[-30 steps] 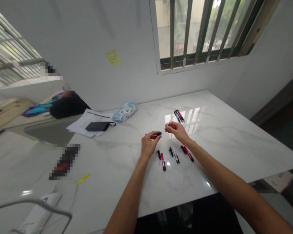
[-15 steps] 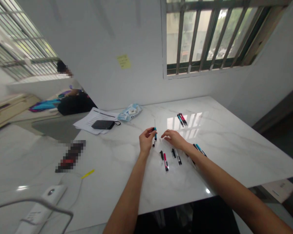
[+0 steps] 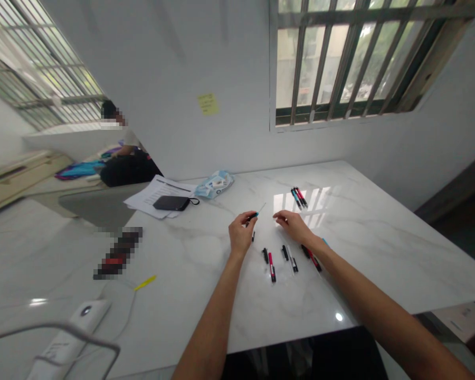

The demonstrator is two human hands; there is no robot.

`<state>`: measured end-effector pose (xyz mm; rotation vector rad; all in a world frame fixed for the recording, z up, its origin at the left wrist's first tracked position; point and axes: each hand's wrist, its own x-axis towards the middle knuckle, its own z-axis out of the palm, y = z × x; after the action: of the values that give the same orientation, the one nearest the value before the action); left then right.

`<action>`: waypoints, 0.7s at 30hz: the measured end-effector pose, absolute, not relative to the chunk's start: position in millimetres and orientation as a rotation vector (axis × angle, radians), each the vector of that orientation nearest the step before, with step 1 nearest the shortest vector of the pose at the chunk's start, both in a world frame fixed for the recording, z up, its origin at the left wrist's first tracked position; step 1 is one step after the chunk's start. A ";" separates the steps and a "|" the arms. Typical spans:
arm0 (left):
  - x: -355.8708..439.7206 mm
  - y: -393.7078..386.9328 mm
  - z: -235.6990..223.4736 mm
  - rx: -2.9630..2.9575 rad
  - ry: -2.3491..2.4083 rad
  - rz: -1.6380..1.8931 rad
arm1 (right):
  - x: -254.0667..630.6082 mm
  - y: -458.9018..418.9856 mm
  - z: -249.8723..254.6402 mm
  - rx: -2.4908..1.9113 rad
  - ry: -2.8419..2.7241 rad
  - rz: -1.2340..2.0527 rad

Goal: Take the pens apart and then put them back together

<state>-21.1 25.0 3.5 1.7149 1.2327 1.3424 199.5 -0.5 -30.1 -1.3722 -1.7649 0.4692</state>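
Between the fingertips of my left hand (image 3: 240,235) is a teal and black pen barrel (image 3: 256,215). A thin refill (image 3: 263,207) sticks out of it, up and to the right. My right hand (image 3: 295,226) hovers just right of the refill tip, apart from it, fingers pinched; anything in them is too small to make out. Nearer me lie a red and black pen part (image 3: 272,268) with a black piece (image 3: 265,256) beside it, and a clear and black part (image 3: 292,259) beside another black piece (image 3: 285,253). My right forearm partly hides red and black parts (image 3: 315,261).
Several pens (image 3: 299,198) lie together at the back. A black pouch (image 3: 171,202) rests on papers (image 3: 150,195), with a blue and white packet (image 3: 214,184) beside them. To the left are a yellow strip (image 3: 145,283) and a white power strip (image 3: 73,338). Another person (image 3: 130,163) sits far left.
My left hand has tilted the pen barrel, so the refill now slants right instead of pointing straight away. My right hand has moved slightly right, its fingers drawn closer together.
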 end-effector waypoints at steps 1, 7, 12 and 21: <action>-19.4 22.2 4.1 1.790 1.230 1.338 | 205.6 -2.2 -29.8 -1.364 -1.666 0.490; -10.6 12.2 6.9 2.036 1.175 1.255 | 221.5 0.9 -19.5 -1.273 -1.302 0.690; -7.7 12.0 7.0 2.091 1.166 1.228 | 214.8 1.7 -8.6 -1.078 -1.098 0.961; -7.2 11.2 7.7 2.082 1.169 1.226 | 212.5 -3.2 -2.5 -1.039 -1.029 1.065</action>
<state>-7.2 11.2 7.7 2.0818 1.1687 1.2257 212.5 -3.2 -2.5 -1.0387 -1.0293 1.0651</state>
